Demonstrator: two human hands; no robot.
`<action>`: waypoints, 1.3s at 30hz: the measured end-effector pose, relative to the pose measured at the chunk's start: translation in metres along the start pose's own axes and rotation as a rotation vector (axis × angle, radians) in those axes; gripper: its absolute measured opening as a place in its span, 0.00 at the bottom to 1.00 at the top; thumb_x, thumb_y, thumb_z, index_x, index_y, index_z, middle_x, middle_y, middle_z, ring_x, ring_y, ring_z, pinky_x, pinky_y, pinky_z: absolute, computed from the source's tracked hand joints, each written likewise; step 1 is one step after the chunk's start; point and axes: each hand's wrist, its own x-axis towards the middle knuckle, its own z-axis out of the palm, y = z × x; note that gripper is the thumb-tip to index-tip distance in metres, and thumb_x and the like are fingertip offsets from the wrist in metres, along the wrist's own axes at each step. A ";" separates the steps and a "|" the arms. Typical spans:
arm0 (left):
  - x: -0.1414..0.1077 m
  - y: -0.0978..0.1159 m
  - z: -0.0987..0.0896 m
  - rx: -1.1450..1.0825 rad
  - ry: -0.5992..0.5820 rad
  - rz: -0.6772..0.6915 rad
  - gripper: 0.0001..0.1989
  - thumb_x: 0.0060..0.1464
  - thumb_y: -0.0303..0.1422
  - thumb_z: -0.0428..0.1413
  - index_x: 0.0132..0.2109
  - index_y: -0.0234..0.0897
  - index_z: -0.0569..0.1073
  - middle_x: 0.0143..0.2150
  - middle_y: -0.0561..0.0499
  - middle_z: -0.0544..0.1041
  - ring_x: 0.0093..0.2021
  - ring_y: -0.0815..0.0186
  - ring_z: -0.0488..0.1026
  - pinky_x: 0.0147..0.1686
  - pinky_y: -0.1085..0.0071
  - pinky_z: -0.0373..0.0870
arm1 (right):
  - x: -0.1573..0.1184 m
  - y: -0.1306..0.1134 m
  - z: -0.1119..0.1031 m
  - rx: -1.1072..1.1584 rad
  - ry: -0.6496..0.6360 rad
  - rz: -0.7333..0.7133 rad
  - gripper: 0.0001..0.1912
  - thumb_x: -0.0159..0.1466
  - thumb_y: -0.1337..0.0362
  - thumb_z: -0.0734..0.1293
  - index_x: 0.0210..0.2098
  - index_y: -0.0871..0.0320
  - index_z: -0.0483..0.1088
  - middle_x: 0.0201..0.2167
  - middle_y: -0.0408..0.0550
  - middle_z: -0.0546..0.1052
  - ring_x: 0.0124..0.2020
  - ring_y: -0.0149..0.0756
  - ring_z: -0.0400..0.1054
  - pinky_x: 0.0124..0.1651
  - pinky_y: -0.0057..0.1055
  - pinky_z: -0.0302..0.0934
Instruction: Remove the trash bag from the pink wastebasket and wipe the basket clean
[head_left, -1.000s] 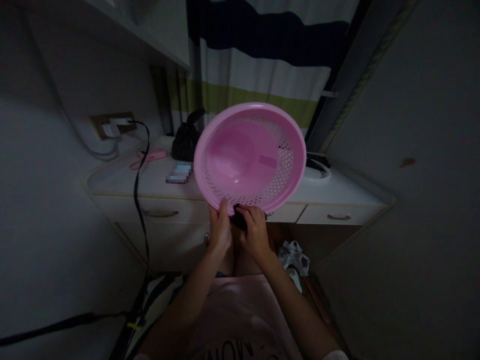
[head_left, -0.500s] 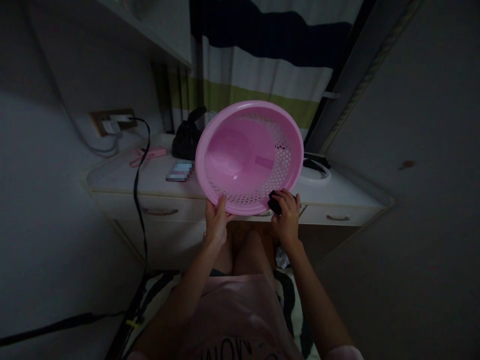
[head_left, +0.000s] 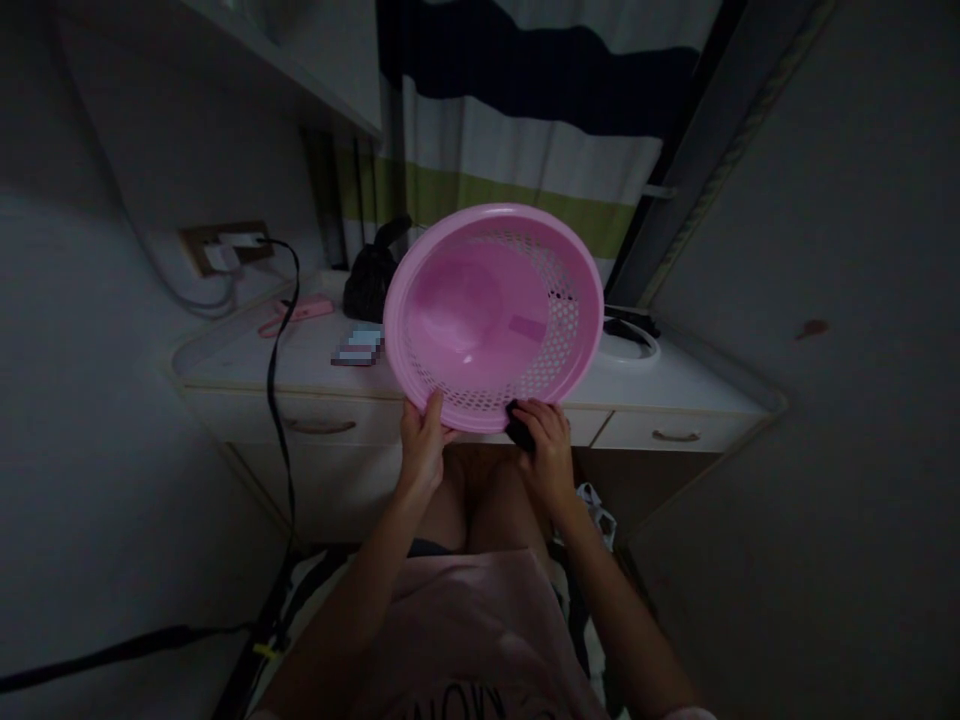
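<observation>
Evidently Steadied at the Rim: Pink Basket Tipped Toward Us

We have the pink basket (head_left: pixel 487 335) in front of us at the desk's (head_left: pixel 697 385) near edge, its mouth tilted our way. Our left hand (head_left: pixel 424 445) grips the near rim, thumb over the top and fingers underneath, probably to hold the basket steady at that slant. Our right hand (head_left: pixel 549 440) clasps a dark, soft-looking item (head_left: pixel 519 425) at the same rim, farther right; we cannot tell whether it is cloth. The tilt, we judge, gives us an easy view and reach of the rim and inside. Whether the basket's underside rests on the desk we cannot see.

Inside the basket we see its smooth pink floor, a darker rectangular patch and a perforated wall. Behind it to the left stands a black plastic bag (head_left: pixel 367 287), bunched at the top, so its contents are hidden from us. The desk drawers (head_left: pixel 679 435) are closed, and whatever they hold is out of sight. Down on the floor, to the right of our legs, lies a pale plastic bag (head_left: pixel 598 515), mostly covered by our right arm.
</observation>
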 end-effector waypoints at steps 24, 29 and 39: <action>0.000 0.002 -0.003 0.034 0.007 -0.014 0.18 0.47 0.34 0.59 0.47 0.40 0.69 0.46 0.44 0.75 0.40 0.60 0.75 0.34 0.63 0.76 | -0.006 0.050 -0.014 -0.043 -0.129 -0.193 0.33 0.46 0.79 0.57 0.53 0.59 0.63 0.53 0.55 0.68 0.57 0.44 0.58 0.59 0.55 0.51; 0.000 0.003 -0.002 0.065 -0.013 0.000 0.17 0.48 0.34 0.58 0.47 0.40 0.68 0.45 0.45 0.75 0.41 0.59 0.75 0.34 0.61 0.76 | 0.010 0.077 -0.036 -0.124 -0.062 -0.147 0.31 0.47 0.80 0.56 0.50 0.58 0.65 0.53 0.53 0.69 0.60 0.44 0.55 0.61 0.57 0.44; -0.002 -0.006 0.002 0.005 -0.009 -0.025 0.22 0.51 0.36 0.55 0.53 0.44 0.61 0.56 0.45 0.68 0.48 0.60 0.72 0.37 0.63 0.75 | -0.013 -0.016 0.040 0.098 0.088 -0.105 0.31 0.51 0.75 0.57 0.55 0.59 0.60 0.52 0.56 0.68 0.55 0.45 0.59 0.57 0.53 0.52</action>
